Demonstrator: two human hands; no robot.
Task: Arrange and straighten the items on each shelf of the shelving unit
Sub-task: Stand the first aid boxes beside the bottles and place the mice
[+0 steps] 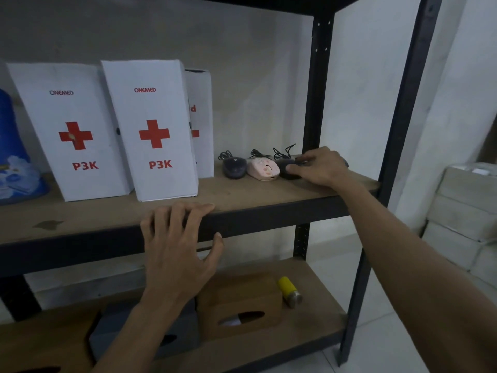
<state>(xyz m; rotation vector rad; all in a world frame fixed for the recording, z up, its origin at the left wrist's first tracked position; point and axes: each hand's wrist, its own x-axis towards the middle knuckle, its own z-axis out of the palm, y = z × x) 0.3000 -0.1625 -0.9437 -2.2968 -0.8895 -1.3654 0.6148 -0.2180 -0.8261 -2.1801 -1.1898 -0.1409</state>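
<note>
Three computer mice lie side by side on the wooden shelf (pixel 242 195): a dark purple mouse (pixel 234 167), a pink mouse (pixel 262 169) and a black mouse (pixel 288 168), cables bunched behind them. My right hand (pixel 320 168) grips the black mouse with thumb and fingers. Left of the mice stand three white first-aid boxes with red crosses (pixel 76 130) (pixel 154 130) (pixel 200 122), the third partly hidden behind the second. My left hand (pixel 177 243) rests on the shelf's dark front rail, fingers hooked over the edge.
A blue package (pixel 13 157) stands at the far left. On the lower shelf sit a wooden tissue box (pixel 239 302), a grey box (pixel 145 329) and a yellow cylinder (pixel 289 292) lying on its side. Black uprights (pixel 317 90) frame the right end. White blocks (pixel 465 211) are stacked beyond.
</note>
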